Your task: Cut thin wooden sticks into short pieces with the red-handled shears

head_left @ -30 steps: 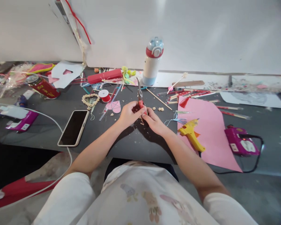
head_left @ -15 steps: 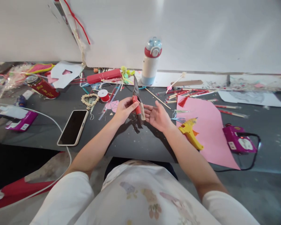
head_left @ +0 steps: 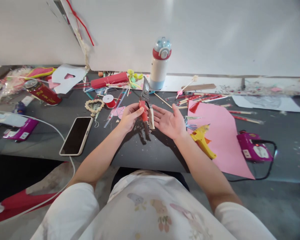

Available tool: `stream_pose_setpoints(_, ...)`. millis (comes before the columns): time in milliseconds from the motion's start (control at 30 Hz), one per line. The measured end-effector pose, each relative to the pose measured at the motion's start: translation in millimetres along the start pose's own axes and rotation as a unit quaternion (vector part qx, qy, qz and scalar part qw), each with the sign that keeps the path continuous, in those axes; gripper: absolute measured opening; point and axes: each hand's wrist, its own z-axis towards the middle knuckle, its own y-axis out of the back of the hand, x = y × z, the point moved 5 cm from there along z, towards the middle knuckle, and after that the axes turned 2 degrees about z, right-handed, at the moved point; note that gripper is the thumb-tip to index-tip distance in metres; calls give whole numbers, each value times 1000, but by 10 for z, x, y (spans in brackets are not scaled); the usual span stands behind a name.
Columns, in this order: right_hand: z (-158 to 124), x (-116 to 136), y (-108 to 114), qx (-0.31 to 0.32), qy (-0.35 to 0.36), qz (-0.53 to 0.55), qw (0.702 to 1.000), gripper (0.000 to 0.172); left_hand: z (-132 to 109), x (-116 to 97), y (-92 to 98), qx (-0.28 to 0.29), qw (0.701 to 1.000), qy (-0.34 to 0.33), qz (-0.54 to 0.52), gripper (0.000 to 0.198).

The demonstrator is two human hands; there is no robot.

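Observation:
Pruning shears (head_left: 144, 111) with a red handle and a pale, worn-looking handle are held above the dark table, blades pointing away from me. My left hand (head_left: 130, 116) grips the red handle, thumb on top. Palm up and fingers stretched out, my right hand (head_left: 170, 122) is beside the pale handle; its fingertips reach behind that handle, and I cannot tell whether they touch it. Left of my left hand lie a spool of red ribbon (head_left: 109, 101) and a heart-shaped beaded ring (head_left: 94, 107) with a tassel.
A white bottle (head_left: 160, 68) stands at the back. To the right are a pink sheet (head_left: 227, 146), a yellow glue gun (head_left: 203, 140) and a purple power socket (head_left: 254, 146) with a black cable. A phone (head_left: 76, 136), a drink can (head_left: 42, 92) and another purple socket (head_left: 21, 129) lie left.
The shears have tilted so their blades show broader, and their handles have spread further apart. My right hand has turned more palm up, fingers still stretched out.

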Motion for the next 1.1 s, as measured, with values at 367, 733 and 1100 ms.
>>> stream_pose_setpoints(367, -101, 138, -106, 42, 89, -76, 992, 75, 5, -28, 105, -10, 999, -29, -32, 39)
stream_pose_setpoints(733, -147, 183, -180, 37, 112, -112, 987, 79, 41, -79, 164, -1, 997, -67, -39, 42)
stream_pose_setpoints(1100, -76, 67, -101, 2, 44, -5, 999, 56, 20, -39, 132, 11, 999, -37, 2, 44)
